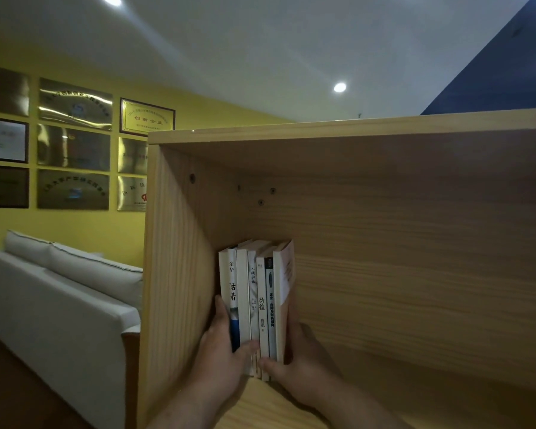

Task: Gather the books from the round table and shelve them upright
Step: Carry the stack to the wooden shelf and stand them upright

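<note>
Books, about six, are stood upright as one tight bunch in the wooden shelf, near its left wall, spines facing out. The bunch is squeezed between both hands. The left hand is curled round the left side, thumb laid across the lower spines. The right hand is wrapped round the right side, thumb pressed at the bottom edge. 活着 and 余华 can be read on the leftmost spine, 彷徨 and 鲁迅 on another. Off to the left a white sofa is seen, and 创新企业 is printed on a gold plaque above it.
</note>
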Demonstrator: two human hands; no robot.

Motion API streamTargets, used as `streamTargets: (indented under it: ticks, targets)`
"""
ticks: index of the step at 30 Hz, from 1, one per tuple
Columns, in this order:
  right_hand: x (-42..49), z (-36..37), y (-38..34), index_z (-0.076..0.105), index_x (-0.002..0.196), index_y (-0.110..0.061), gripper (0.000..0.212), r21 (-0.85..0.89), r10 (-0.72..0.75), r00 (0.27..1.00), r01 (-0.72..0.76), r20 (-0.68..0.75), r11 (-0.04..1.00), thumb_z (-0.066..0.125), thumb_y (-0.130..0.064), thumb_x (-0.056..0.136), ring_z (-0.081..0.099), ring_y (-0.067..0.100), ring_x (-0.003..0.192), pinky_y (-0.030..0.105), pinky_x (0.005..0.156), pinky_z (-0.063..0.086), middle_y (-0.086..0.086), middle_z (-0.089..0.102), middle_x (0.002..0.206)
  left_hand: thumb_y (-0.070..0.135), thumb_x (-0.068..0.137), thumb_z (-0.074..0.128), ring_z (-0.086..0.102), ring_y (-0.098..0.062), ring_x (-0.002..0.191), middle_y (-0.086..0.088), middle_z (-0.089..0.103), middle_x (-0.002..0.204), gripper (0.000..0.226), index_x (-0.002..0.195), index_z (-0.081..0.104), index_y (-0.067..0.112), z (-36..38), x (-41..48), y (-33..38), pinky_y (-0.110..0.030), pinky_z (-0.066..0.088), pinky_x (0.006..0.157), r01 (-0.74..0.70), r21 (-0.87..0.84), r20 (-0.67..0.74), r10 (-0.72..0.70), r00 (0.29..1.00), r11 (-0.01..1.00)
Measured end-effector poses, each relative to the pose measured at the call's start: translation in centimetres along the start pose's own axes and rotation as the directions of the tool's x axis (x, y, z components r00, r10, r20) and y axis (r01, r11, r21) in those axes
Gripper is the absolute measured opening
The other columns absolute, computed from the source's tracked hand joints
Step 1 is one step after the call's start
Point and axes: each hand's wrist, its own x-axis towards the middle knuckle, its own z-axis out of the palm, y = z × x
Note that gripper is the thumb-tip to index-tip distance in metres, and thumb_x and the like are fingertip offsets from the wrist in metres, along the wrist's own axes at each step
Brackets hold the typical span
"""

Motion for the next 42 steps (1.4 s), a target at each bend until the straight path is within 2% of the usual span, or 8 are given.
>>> streamTargets:
  ticks: [9,15,18,22,24,27,32,42]
  targets:
    - [-0.4,-0.5,0.7,0.003,0.144,-0.069,0.095,0.1,-0.051,0.997,0.056,-0.053,0.993,0.07,-0.046,0.079,0.058,0.002,0.122,0.034,0.104,0.052,-0.035,0.043,0.137,0.029,0.092,0.066,0.022,-0.012,0.147,0.013,0.008,0.16,0.095,0.158,-0.002,0.033,0.2,-1.0,1.0,-0.036,0.033,0.12,-0.11,0.272,-0.185,0.164,0.969,0.956]
    - [0.1,0.0,0.8,0.004,0.148,-0.063,0.097,0.145,-0.028,0.999,0.033,-0.04,0.989,0.072,-0.041,0.083,0.054,0.005,0.13,0.034,0.109,0.049,-0.025,0.042,0.15,0.018,0.1,0.049,0.023,-0.008,0.148,0.025,-0.007,0.163,0.081,0.157,-0.005,0.036,0.0,-1.1,1.1,-0.032,0.038,0.116,-0.131,0.098,-0.086,0.139,0.987,0.987]
    - [0.6,0.8,0.4,0.001,0.145,-0.067,0.098,0.138,-0.063,0.997,0.07,-0.053,0.988,0.069,-0.048,0.077,0.047,-0.001,0.135,0.033,0.112,0.046,-0.024,0.043,0.151,0.022,0.1,0.05,0.013,-0.01,0.152,0.02,-0.012,0.165,0.083,0.158,-0.009,0.031,0.0,-1.1,1.1,-0.03,0.026,0.121,-0.148,0.127,-0.086,0.159,0.983,0.981]
    - [0.8,1.4,-0.2,0.004,0.142,-0.069,0.092,0.077,-0.085,0.992,0.092,-0.097,0.993,0.069,-0.044,0.081,0.053,-0.006,0.12,0.016,0.099,0.049,-0.023,0.046,0.139,0.026,0.097,0.051,-0.006,-0.01,0.153,0.01,-0.006,0.167,0.08,0.16,0.001,0.024,-0.3,-1.2,1.1,-0.03,0.011,0.125,-0.172,0.294,-0.137,0.22,0.966,0.94]
    - [0.5,1.3,-0.4,0.004,0.144,-0.065,0.094,0.043,-0.098,0.988,0.104,-0.12,0.994,0.071,-0.041,0.082,0.052,-0.005,0.118,0.012,0.095,0.048,-0.022,0.041,0.138,0.024,0.097,0.05,-0.001,-0.01,0.152,0.014,-0.006,0.165,0.075,0.159,0.009,0.032,-0.3,-1.5,1.3,-0.028,0.017,0.121,-0.163,0.281,-0.154,0.212,0.965,0.946]
    - [0.3,1.2,-0.3,-0.001,0.155,-0.05,0.105,-0.025,-0.144,0.973,0.142,-0.182,0.99,0.068,-0.05,0.077,0.033,0.004,0.142,0.028,0.112,0.042,-0.021,0.013,0.161,0.02,0.096,0.05,0.013,-0.01,0.148,0.013,0.01,0.162,0.071,0.158,0.018,0.031,-0.3,-1.5,1.2,-0.029,0.026,0.12,-0.162,0.245,-0.164,0.206,0.965,0.956]
    - [0.4,1.1,-0.2,-0.025,0.153,-0.042,0.126,-0.172,-0.187,0.973,0.164,-0.132,0.971,0.076,-0.054,0.078,-0.011,-0.008,0.143,0.014,0.114,0.016,-0.026,-0.029,0.153,0.021,0.094,0.054,0.032,-0.011,0.137,0.01,0.024,0.147,0.075,0.158,0.018,0.029,-0.5,-1.2,0.7,-0.031,0.041,0.112,-0.127,0.224,-0.172,0.168,0.971,0.966]
    - [1.0,0.9,0.1,-0.027,0.141,-0.047,0.112,-0.222,-0.237,0.966,0.21,-0.101,0.952,0.067,-0.04,0.08,-0.004,-0.005,0.148,0.013,0.116,0.009,-0.031,-0.014,0.156,0.008,0.093,0.058,0.046,-0.006,0.127,0.026,0.03,0.131,0.071,0.155,0.031,0.03,-0.6,-0.7,0.1,-0.033,0.053,0.102,-0.133,0.005,-0.155,0.132,0.979,0.991]
